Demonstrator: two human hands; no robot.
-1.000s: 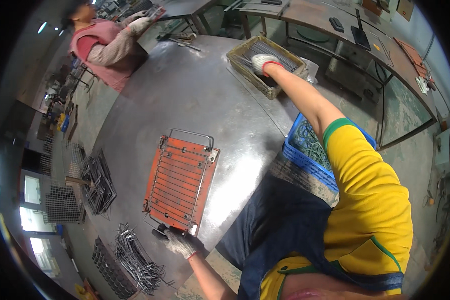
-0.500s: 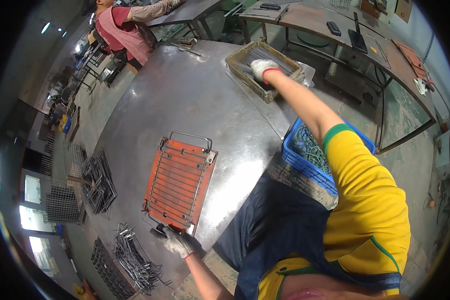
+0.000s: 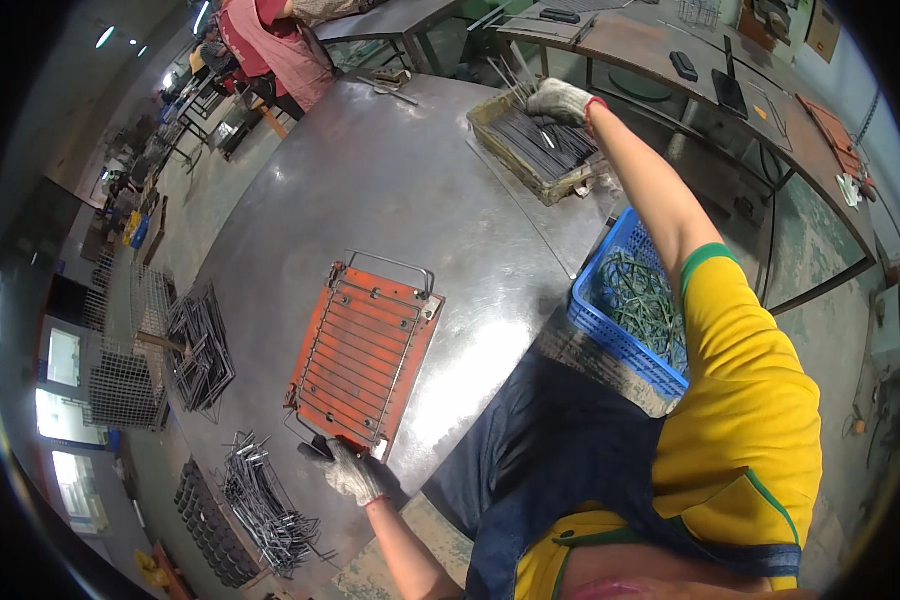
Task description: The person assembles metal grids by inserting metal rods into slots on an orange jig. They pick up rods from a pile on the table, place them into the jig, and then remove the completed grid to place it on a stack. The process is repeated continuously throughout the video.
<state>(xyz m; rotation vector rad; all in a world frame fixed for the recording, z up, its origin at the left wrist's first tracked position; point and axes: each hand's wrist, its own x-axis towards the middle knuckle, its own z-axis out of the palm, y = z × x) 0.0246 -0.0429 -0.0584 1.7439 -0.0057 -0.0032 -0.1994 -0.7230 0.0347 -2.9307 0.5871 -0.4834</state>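
My right hand (image 3: 562, 102), in a white knit glove with a red cuff, is closed on a few thin metal rods (image 3: 515, 75) that stick up past its fingers. Under it sits a dirty yellow bin (image 3: 515, 178) packed with more grey rods (image 3: 545, 143). At the near edge of an orange jig plate (image 3: 355, 365), my gloved left hand (image 3: 350, 474) is closed beside a dark piece (image 3: 316, 449); what its fingers hold is hidden. Thin parallel rods lie across the plate inside a wire frame, with a bent wire loop (image 3: 395, 262) at the far end.
A metal table (image 3: 270, 230) bears all this. Bundles of bent wire frames (image 3: 198, 348) and wire pieces (image 3: 265, 510) lie at its left side. A blue basket (image 3: 620, 345) of green strands stands at right. A co-worker (image 3: 275, 50) stands at the far left, and another bench (image 3: 650, 40) at the back.
My right hand has risen out of the bin, and rods now show upright in its grip. My left hand stays at the jig plate's near edge. The whole view has shifted slightly.
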